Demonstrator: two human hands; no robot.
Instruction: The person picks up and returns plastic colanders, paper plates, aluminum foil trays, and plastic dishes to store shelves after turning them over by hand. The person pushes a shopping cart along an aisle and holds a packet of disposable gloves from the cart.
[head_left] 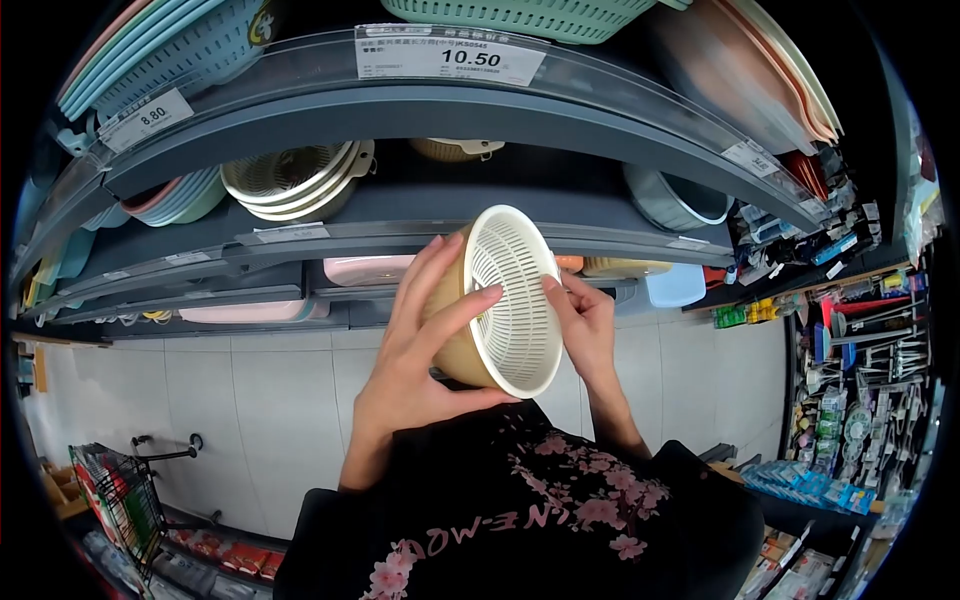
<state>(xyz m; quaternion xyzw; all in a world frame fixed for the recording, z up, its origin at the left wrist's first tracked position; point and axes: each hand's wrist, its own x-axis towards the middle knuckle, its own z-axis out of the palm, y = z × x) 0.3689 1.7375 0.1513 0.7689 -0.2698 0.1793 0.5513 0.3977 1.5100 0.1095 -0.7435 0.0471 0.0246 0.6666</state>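
Observation:
A white slotted colander (520, 320) sits inside a tan bowl (447, 325), tilted on its side in front of my chest, its opening facing right. My left hand (415, 350) is wrapped round the tan bowl from the left, with one finger over the white rim and the thumb beneath. On the other side, my right hand (588, 325) pinches the colander's right rim between thumb and fingers. Part of the tan bowl is hidden behind the colander and my left hand.
Shelves (300, 110) ahead hold stacked white colanders (290, 180), a grey bowl (680, 195) and green baskets (520, 12). A shopping cart (125, 500) stands at the lower left on the tiled floor (270, 400). Racks of packaged goods (860, 400) line the right.

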